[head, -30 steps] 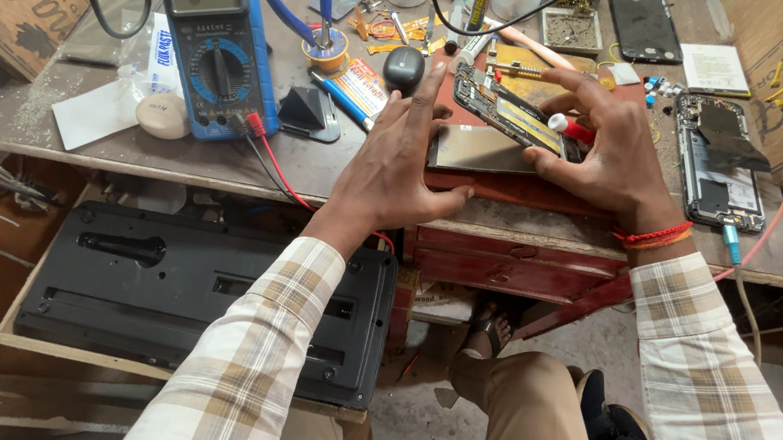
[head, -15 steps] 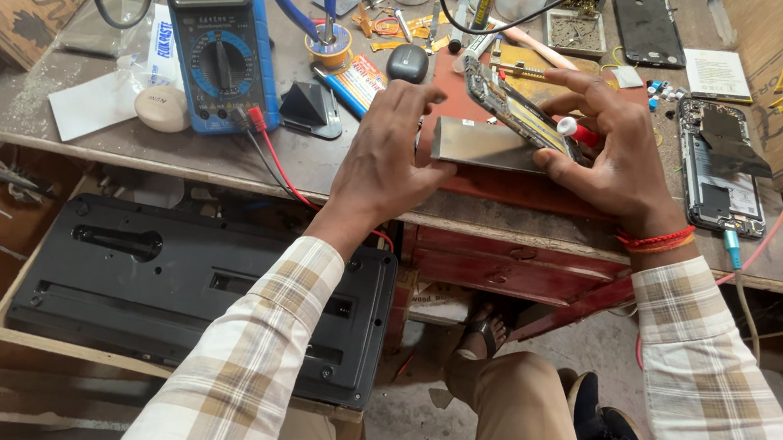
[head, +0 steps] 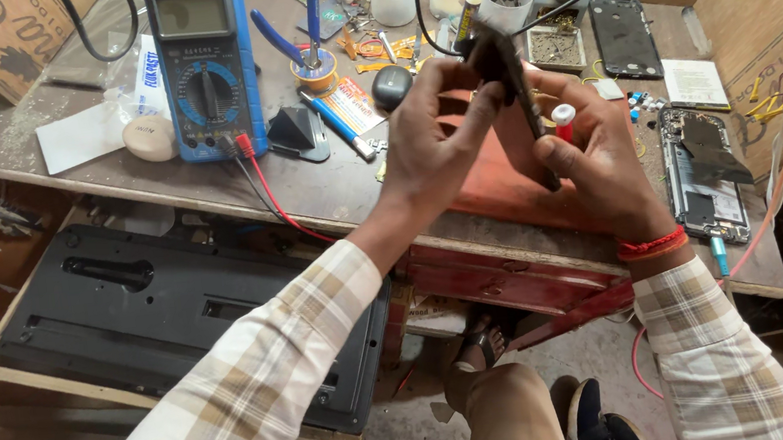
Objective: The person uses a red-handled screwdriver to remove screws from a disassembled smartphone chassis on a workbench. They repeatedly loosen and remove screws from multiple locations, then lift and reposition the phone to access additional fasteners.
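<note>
From the head camera, both hands grip a dark phone (head: 516, 88) lifted on edge above the red mat (head: 496, 188) on the workbench (head: 329, 193). The left hand (head: 432, 142) pinches its upper end with fingers closed; the right hand (head: 600, 152) clasps its lower edge, a red thread on that wrist. A blue meter (head: 202, 69) with a yellow dial label stands at the left, a white paper packet (head: 140, 81) just beside it. An orange-and-white tube (head: 346, 107) lies near the left hand. A white rectangular card (head: 694, 82) lies at far right, above an opened phone (head: 705, 169).
</note>
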A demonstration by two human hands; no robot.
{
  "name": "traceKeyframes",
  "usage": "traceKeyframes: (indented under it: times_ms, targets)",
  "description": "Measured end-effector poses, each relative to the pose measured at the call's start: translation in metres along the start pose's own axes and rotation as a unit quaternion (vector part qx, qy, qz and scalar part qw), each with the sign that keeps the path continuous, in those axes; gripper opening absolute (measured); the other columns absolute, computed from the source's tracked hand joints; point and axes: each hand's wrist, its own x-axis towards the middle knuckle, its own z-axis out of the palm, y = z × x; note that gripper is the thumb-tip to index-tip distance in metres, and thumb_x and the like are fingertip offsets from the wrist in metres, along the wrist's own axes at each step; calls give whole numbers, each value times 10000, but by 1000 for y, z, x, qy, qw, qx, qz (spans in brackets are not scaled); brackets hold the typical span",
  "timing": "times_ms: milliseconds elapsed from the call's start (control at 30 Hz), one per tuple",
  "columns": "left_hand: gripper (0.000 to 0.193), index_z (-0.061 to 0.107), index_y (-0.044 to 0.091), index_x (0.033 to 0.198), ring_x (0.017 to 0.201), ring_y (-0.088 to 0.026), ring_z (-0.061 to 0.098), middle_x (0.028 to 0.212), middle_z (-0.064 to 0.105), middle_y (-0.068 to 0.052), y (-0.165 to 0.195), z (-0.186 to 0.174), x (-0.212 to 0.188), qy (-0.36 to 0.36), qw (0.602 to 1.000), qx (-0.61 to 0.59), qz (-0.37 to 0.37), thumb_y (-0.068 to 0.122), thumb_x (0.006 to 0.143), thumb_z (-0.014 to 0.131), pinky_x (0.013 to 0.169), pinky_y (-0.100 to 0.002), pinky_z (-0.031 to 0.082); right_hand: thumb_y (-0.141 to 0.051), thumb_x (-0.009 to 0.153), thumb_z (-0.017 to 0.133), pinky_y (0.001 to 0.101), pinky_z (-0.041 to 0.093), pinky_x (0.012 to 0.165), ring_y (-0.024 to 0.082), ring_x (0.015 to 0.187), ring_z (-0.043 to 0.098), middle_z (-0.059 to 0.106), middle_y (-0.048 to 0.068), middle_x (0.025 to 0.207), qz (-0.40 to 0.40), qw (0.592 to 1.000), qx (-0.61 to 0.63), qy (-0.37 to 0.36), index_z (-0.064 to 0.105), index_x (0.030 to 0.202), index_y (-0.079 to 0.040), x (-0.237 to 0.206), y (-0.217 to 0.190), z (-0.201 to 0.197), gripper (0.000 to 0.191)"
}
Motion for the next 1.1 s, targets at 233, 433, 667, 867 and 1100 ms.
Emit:
traceKeyframes:
  times_ms: [233, 433, 667, 867, 1100]
  targets:
    - [335, 649, 119, 1356, 1205, -212, 641, 1345, 674, -80, 10, 12, -5, -32, 988, 101, 114, 271, 1057, 636, 1088, -383, 547, -365, 850, 917, 178, 412, 601, 37, 797, 553, 621, -39, 1061, 65, 973, 222, -14, 534, 1376, -50, -3, 24, -9, 723]
    - [530, 487, 120, 1504, 1440, -289, 514, 1552, 508, -147, 4, -11, -7, -127, 949, 160, 240, 300, 1030, 638, 1243, -471, 396, -287, 808, 942, 198, 462, 551, 74, 730, 605, 653, 5, 1022, 58, 968, 245, -7, 436, 1444, -74, -5, 34, -19, 840]
    - [969, 341, 106, 1567, 1357, -295, 559, 1438, 521, -136, -4, -25, -8, -125, 966, 127, 189, 566, 876, 842, 1196, -436, 476, -149, 803, 975, 188, 538, 719, 150, 1103, 666, 629, 144, 1392, 1, 963, 257, -82, 352, 1559, -15, 24, 14, -27, 989]
    - [913, 454, 103, 1503, 1260, -279, 619, 1339, 593, -111, -10, -26, -8, -93, 956, 212, 182, 445, 805, 932, 1208, -475, 448, -91, 740, 981, 292, 582, 1003, 258, 1367, 599, 532, 240, 1537, -10, 965, 252, -78, 366, 1571, -52, 32, 9, -23, 1034]
    - [866, 493, 117, 1458, 1263, -281, 614, 1307, 602, -95, -9, -27, -10, -68, 957, 211, 188, 405, 784, 955, 1189, -451, 471, -44, 721, 978, 429, 512, 1193, 297, 1426, 567, 506, 225, 1582, -15, 965, 246, -88, 367, 1571, -71, 32, 15, -30, 1047]
